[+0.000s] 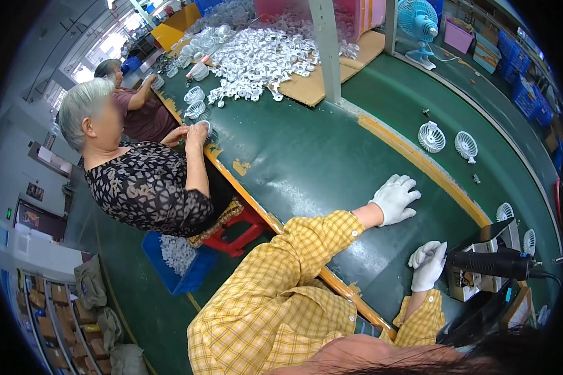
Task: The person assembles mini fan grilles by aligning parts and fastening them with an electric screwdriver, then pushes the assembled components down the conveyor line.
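Note:
My left hand [395, 200], in a white glove, rests on the green tabletop [281, 159] with its fingers spread and nothing in them. Closer to me on the right is my right hand [427, 265], also gloved, its fingers curled together. Whatever they hold, if anything, is hidden. Right beside those fingers lies the front end of a black electric screwdriver [491, 265], level over a metal fixture [466, 286]; I cannot tell whether they touch. Past my left hand, a round white fan cage [431, 137] and another white cage [466, 146] lie on the green conveyor belt [391, 103].
A large heap of white plastic parts [263, 59] covers the table's far end by a metal post [325, 50]. Two co-workers sit along the left edge; the nearer person [150, 181] handles a clear round part. A blue crate [178, 262] and red stool [241, 228] stand below.

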The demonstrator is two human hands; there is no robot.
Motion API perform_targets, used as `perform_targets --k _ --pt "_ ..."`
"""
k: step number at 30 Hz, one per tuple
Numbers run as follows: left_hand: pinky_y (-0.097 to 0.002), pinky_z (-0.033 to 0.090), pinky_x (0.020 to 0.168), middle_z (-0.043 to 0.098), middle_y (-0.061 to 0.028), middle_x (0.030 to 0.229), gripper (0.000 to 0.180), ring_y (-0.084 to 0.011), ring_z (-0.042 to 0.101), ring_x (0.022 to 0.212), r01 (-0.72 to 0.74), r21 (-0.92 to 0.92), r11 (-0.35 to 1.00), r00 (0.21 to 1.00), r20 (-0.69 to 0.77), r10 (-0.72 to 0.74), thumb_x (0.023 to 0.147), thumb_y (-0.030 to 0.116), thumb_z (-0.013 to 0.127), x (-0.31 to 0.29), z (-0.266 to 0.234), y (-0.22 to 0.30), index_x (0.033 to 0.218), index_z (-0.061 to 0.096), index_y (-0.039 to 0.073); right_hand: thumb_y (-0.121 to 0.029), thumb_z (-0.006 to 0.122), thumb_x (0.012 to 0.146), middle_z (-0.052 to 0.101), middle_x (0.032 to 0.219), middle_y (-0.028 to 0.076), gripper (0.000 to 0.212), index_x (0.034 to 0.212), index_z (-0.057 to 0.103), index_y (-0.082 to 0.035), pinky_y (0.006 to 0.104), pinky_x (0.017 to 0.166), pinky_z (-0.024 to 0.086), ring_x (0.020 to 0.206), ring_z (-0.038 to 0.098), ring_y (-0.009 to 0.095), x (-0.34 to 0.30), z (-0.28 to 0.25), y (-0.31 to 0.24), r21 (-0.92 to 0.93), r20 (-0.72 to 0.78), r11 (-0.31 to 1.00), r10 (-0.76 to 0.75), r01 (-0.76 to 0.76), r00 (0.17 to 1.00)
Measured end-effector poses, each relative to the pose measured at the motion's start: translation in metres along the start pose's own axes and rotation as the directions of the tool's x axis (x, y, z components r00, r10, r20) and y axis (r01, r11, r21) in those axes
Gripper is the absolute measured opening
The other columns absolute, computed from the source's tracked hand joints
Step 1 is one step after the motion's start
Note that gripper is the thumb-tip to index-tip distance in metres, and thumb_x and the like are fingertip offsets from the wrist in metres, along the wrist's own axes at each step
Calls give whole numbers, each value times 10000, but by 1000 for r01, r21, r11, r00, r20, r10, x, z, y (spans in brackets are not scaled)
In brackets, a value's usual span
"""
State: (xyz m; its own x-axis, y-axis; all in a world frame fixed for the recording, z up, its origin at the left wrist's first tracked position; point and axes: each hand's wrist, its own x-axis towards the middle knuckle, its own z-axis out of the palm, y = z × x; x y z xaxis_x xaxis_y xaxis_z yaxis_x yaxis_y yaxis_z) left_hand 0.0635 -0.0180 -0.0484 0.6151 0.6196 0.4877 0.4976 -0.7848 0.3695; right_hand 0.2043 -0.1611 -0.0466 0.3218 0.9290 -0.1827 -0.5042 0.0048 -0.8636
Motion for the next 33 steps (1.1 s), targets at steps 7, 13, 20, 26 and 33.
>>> perform_targets --k 7,13,20,26,33 --pt "-418 355 952 534 -136 1058 368 -298 470 1058 -3 -17 1000 1000 -5 3 670 273 698 -1 2 0 978 618 87 -416 298 984 358 479 24 444 718 438 -89 277 381 293 379 309 134 -1 1 1 7 -17 1000 14 -13 1000" --pt "-419 354 956 537 -138 1064 368 -301 468 1069 3 -12 1000 1000 7 -3 671 273 697 -1 3 -2 980 619 87 -440 304 976 367 478 28 459 738 451 -76 277 389 290 379 316 135 1 -2 2 12 0 1000 14 -14 1000" --pt "-448 342 977 517 -143 1109 409 -327 448 1117 26 -30 999 997 70 -24 689 275 699 1 1 -2 1041 592 95 -420 297 982 352 473 25 446 720 438 -87 281 382 287 374 303 138 2 2 -1 5 -16 1000 9 -9 1000" --pt "-442 341 976 515 -139 1109 408 -322 448 1113 35 -30 999 997 77 -32 687 276 699 0 0 -1 1038 593 97 -422 297 982 355 473 26 446 726 442 -87 283 382 289 376 306 139 0 1 1 -8 -11 1000 9 -9 1000" --pt "-435 348 968 517 -132 1088 399 -316 451 1102 31 -48 998 998 61 -28 680 267 703 -1 4 -4 1024 596 95 -416 289 984 352 473 26 444 726 439 -88 281 384 289 377 305 139 1 3 1 -13 -30 1000 23 -23 999"
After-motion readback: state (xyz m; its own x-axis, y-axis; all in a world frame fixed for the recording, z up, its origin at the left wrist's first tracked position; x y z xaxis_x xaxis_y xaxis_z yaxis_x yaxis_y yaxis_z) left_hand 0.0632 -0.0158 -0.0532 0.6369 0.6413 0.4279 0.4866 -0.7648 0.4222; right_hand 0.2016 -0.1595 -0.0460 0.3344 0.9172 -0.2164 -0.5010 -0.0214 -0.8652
